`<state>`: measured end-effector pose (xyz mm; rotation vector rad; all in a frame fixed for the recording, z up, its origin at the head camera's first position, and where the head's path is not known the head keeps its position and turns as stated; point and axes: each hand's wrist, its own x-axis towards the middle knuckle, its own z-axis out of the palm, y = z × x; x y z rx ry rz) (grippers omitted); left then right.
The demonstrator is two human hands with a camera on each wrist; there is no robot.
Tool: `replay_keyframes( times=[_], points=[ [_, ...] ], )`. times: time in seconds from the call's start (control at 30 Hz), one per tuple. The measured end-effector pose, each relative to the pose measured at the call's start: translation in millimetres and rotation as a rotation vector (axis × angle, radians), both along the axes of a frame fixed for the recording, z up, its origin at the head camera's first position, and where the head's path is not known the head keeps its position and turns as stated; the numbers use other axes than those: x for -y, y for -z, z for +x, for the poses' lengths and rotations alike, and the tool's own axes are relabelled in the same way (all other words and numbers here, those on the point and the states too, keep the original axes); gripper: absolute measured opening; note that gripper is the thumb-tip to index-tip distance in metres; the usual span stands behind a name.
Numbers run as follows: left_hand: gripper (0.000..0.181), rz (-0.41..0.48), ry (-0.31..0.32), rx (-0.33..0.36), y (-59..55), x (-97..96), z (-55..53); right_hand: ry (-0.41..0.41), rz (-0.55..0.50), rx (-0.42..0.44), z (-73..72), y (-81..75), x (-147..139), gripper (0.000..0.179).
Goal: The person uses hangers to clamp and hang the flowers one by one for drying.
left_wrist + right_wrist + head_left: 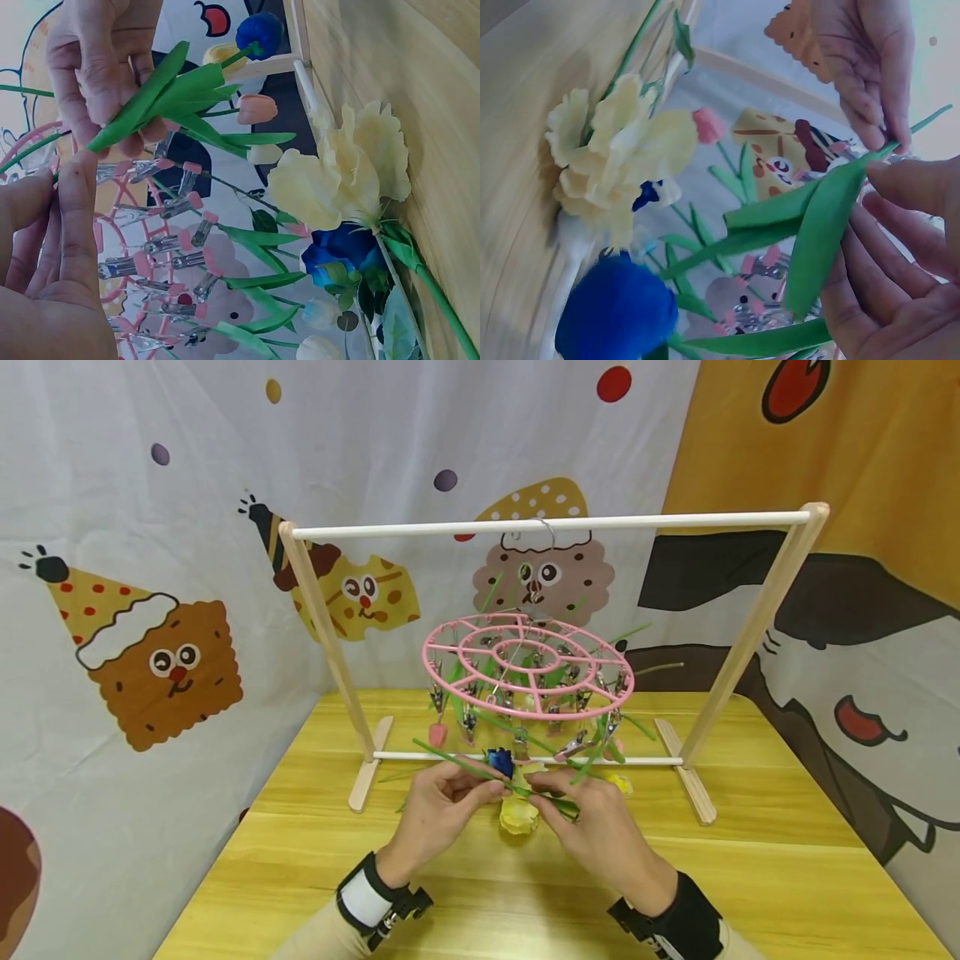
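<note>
Both hands hold an artificial blue tulip [259, 36] with a green stem and long green leaves [817, 214]. My left hand [442, 806] pinches the stem, whose bare end sticks out up and left. My right hand [592, 814] pinches it where the leaves begin, close beside the left fingertips; in the head view this hand hides the bloom. Just beyond the hands, a pale yellow flower [519, 816] and a blue rose [500, 762] lie on the table. Above them hangs a round pink clip hanger [528, 667], several artificial flowers in its metal clips.
The hanger hooks onto the white bar [450, 530] of a stand with wooden legs [330, 643] and a lower white rod [420, 757]. Another yellow flower [621, 783] lies behind the right hand. A printed cloth [390, 435] surrounds the wooden table [300, 877].
</note>
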<state>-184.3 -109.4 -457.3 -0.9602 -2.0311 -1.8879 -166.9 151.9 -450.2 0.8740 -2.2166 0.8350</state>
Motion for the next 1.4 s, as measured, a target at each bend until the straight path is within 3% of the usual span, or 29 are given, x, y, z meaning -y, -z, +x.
replay_keyframes(
  times=[0.2,0.4,0.67,1.13,1.4],
  points=[
    [0.015,0.001,-0.046,-0.016,-2.8,3.2,0.2,-0.038,-0.097,-0.080,3.9,-7.2,4,0.050],
    [0.015,-0.001,-0.069,-0.042,-5.0,4.8,0.5,-0.029,-0.151,-0.047,11.5,-13.0,9,0.052],
    [0.015,0.034,-0.063,-0.071,-6.5,7.1,-0.8,0.002,-0.207,-0.037,15.4,-17.9,13,0.038],
    [0.014,0.025,-0.106,-0.132,-12.2,5.2,-1.3,0.034,-0.274,-0.013,18.5,-19.4,16,0.057],
    [0.014,-0.007,-0.134,-0.111,-14.7,2.7,2.9,0.106,-0.264,-0.016,20.4,-23.5,16,0.056]
  ],
)
